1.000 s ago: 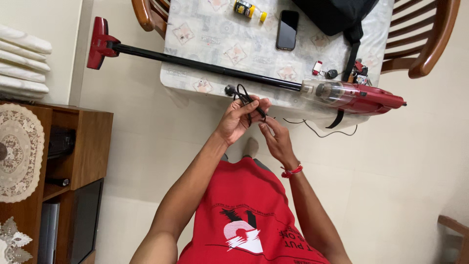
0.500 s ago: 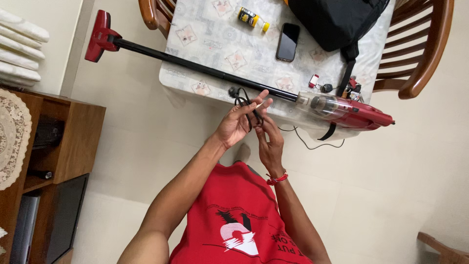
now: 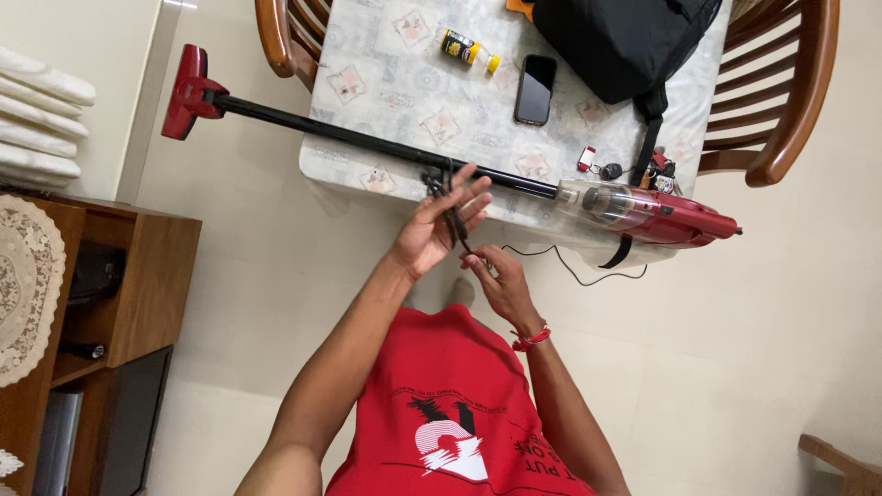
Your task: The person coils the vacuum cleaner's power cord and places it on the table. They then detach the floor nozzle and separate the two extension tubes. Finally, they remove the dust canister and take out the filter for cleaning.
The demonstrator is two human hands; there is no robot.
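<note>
My left hand [image 3: 430, 231] is raised with its fingers spread, and a coil of black power cord [image 3: 442, 187] is looped around them. Just below and to the right, my right hand [image 3: 497, 286], with a red band at the wrist, pinches the same cord. From there the loose cord [image 3: 571, 273] trails right to the red stick vacuum [image 3: 675, 218]. The vacuum lies across the table's near edge, with its black tube [image 3: 349, 138] running left to the red floor head [image 3: 186, 90], which hangs past the table.
The patterned table [image 3: 404, 87] holds a dark phone [image 3: 536, 89], a small yellow-capped bottle [image 3: 467, 49], a black bag [image 3: 616, 41] and keys [image 3: 608, 169]. Wooden chairs [image 3: 795, 101] stand at both ends. A wooden cabinet [image 3: 129, 276] and folded white cloths [image 3: 41, 110] are at the left.
My left hand has risen toward the vacuum tube with the coil on it. My right hand has dropped away from it, drawing the cord down between them.
</note>
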